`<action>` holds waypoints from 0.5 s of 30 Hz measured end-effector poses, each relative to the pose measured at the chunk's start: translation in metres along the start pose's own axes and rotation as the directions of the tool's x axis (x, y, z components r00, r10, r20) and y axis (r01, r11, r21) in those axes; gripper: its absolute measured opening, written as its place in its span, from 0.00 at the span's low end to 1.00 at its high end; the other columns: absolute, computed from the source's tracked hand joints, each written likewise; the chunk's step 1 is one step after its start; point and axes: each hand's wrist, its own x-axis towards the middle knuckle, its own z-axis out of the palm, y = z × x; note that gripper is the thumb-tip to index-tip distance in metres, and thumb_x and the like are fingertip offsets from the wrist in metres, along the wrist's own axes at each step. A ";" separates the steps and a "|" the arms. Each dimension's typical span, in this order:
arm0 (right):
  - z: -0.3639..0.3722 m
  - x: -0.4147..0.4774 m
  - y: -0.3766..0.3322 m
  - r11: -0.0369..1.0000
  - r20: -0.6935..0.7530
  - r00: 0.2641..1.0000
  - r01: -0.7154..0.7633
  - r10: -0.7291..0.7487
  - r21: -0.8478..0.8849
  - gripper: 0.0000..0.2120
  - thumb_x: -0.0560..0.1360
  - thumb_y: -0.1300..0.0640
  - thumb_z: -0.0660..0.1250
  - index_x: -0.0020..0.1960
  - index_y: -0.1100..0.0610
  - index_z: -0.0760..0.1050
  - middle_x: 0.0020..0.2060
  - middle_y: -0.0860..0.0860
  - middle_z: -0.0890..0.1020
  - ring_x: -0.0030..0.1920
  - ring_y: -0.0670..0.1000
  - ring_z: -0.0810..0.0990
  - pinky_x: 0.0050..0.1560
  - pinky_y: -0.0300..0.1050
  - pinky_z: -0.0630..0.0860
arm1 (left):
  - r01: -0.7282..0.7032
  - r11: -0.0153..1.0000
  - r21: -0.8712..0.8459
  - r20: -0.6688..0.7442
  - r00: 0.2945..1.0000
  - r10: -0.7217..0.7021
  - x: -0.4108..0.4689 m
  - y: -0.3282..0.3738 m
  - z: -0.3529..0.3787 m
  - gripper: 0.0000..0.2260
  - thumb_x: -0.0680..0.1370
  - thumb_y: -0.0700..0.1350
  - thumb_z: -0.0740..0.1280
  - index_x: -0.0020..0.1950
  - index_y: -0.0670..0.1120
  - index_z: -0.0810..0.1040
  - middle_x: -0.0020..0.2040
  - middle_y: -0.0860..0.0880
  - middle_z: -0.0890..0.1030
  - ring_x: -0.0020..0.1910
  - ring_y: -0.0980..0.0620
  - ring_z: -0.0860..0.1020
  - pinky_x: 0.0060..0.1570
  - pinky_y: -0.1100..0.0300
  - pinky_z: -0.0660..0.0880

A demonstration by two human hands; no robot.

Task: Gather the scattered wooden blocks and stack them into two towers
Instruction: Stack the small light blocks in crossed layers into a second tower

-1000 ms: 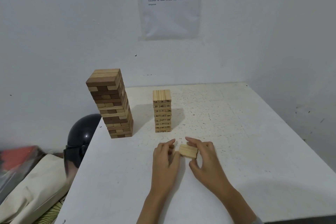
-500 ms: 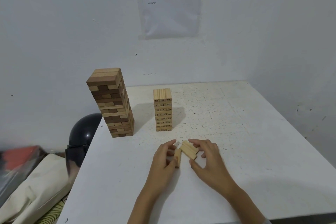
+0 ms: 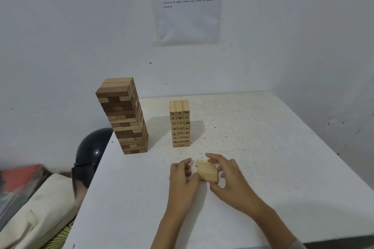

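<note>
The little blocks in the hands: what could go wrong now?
The loose blocks are squeezed between the left hand and right hand, so one could slip out when lifted. The numbered tower is narrow; a bump while adding blocks might topple it. The taller tower stands near the table edge and could fall off.

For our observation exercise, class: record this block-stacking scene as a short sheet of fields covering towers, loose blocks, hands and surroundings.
Tall tower: mixed dark and light blocks, left rear of table
Short tower: pale numbered blocks, right of it
Loose blocks: small pale bundle between the hands
Left hand: grips bundle's left side
Right hand: grips its right side
Helmet: black, beside table's left edge
</note>
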 end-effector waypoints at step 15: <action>-0.006 0.005 -0.004 0.998 0.019 0.998 -0.062 0.061 0.013 0.28 0.74 0.65 0.68 0.70 0.50 0.65 0.55 0.48 0.68 0.48 0.41 0.72 0.49 0.26 0.69 | -0.043 0.999 0.007 0.069 0.997 0.042 -0.001 0.006 0.001 0.24 0.76 0.34 0.67 0.70 0.46 0.68 0.60 0.49 0.70 0.51 0.63 0.75 0.47 0.74 0.72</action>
